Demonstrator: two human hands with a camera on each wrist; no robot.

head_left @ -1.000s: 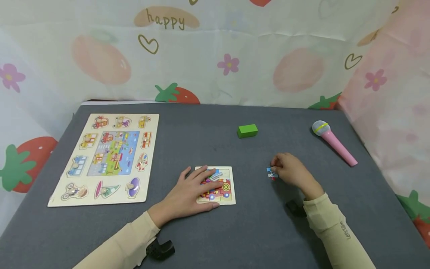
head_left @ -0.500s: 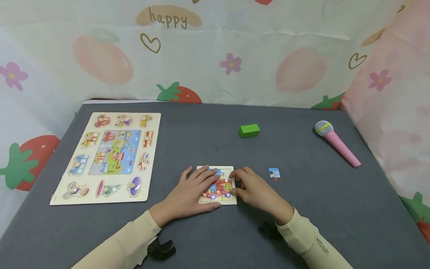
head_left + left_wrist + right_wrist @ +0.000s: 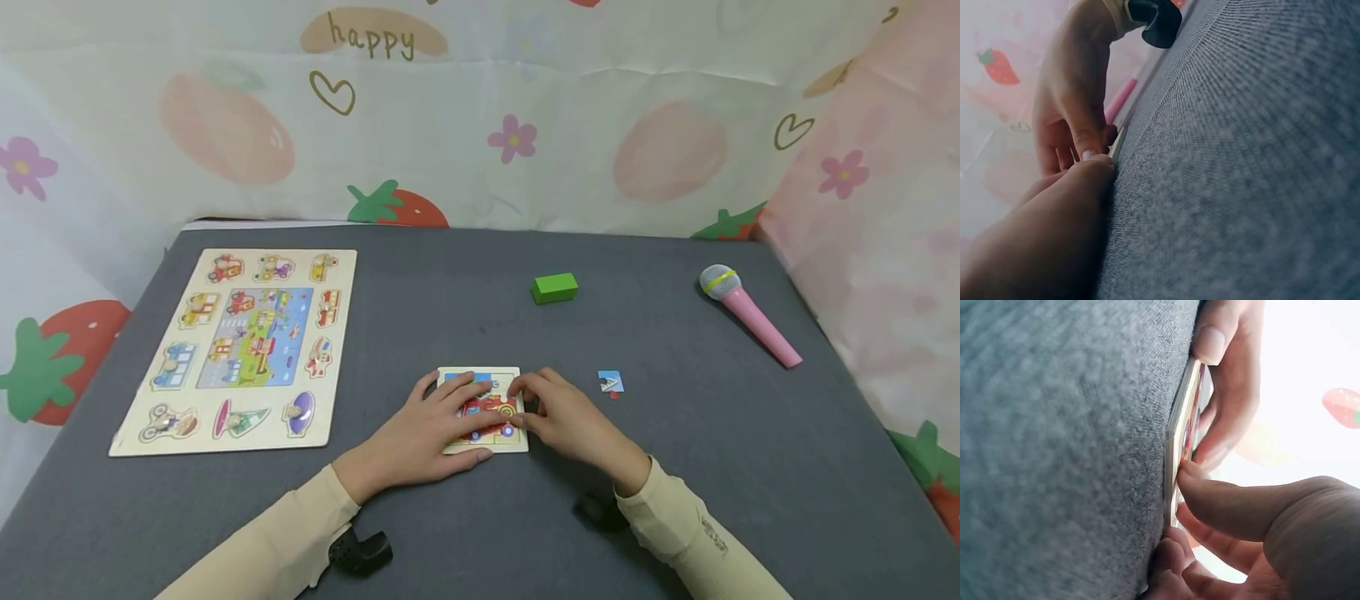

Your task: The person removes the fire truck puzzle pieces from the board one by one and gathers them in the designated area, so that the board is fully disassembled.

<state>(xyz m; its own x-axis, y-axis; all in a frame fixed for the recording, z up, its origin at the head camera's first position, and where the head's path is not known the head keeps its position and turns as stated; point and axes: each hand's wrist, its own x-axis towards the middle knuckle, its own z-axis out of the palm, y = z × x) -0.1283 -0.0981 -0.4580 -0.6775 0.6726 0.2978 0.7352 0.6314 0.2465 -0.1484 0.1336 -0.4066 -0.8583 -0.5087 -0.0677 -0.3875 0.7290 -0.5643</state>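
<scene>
A small square wooden jigsaw puzzle [image 3: 491, 442] with a red vehicle picture lies in the middle of the table. My left hand [image 3: 427, 429] rests flat over its left part, fingers spread and thumb along the near edge. At the puzzle's right edge is my right hand [image 3: 573, 425], fingers curled; the right wrist view shows its thumb [image 3: 1210, 494] against the board [image 3: 1179, 437] and its other fingers bunched at the far end. Whether a loose piece sits between them is hidden. To the right lies a blue-and-white puzzle piece [image 3: 611, 381] with a bit of red beside it.
A large wooden peg puzzle [image 3: 322, 433] with vehicle pieces lies at the left. Toward the back are a green block [image 3: 554, 288] and, further right, a pink toy microphone [image 3: 757, 325]. A printed cloth [image 3: 570, 83] hangs behind the grey table [image 3: 420, 333].
My right hand has moved left from beside the blue piece to the puzzle's right edge and stays there. My left hand has kept its place, shifting only slightly.
</scene>
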